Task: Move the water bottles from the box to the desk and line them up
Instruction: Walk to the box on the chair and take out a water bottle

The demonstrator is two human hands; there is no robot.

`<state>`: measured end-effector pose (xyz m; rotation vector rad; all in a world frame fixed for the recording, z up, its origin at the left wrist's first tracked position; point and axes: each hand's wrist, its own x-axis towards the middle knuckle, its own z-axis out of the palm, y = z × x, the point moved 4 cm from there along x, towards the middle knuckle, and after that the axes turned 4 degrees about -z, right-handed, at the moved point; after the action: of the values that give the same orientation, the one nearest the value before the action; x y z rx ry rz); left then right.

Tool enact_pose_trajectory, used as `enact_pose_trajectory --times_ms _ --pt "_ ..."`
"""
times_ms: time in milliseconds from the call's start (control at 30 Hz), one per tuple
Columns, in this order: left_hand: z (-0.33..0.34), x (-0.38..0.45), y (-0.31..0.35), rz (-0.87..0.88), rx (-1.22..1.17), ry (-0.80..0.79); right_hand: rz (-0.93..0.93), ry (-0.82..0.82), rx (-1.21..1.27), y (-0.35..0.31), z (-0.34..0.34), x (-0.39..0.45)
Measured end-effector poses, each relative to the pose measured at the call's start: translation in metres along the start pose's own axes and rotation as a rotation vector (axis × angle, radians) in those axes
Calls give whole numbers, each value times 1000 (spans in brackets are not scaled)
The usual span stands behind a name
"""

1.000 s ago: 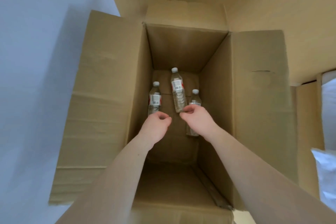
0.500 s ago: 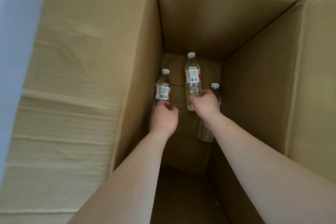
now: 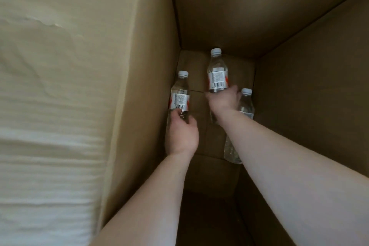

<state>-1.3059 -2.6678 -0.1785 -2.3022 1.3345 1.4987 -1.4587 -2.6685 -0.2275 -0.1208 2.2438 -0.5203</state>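
At the bottom of the deep brown cardboard box [image 3: 299, 106], each hand grips one lying clear plastic white-capped water bottle, left hand [image 3: 182, 136] on the left-wall bottle [image 3: 179, 98], right hand [image 3: 223, 100] on the middle bottle [image 3: 217, 74]; low, one-handed grips risk slipping or knocking the third bottle [image 3: 244, 110].

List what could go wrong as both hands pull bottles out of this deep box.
1. The right hand grips the middle bottle low on its body, right beside the third bottle, which lies under the forearm; lifting may knock or roll it.
2. The left hand holds the left bottle hard against the cardboard box wall; it may scrape or slip.
3. Smooth, clear bottles held one-handed deep inside could drop.
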Motion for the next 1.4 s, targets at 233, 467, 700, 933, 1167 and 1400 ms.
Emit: enact_pose_trajectory --times_ms 233,467,700,933,1167,1400 --pt "1 7 -3 -35 -14 6 20 14 -100 6 14 13" --pt "4 11 2 -52 -72 -4 1 42 -158 6 16 16" --pt "0 4 13 -46 -83 -48 -4 -10 -109 14 11 -1" --pt "-14 -11 26 6 -100 -76 -30 -36 -54 17 -3 -29" --pt "-30 -36 38 88 -108 -87 -89 -47 -11 9 -29 -62" --pt "-51 -70 36 141 -155 -127 -150 -96 104 13 -59 -107"
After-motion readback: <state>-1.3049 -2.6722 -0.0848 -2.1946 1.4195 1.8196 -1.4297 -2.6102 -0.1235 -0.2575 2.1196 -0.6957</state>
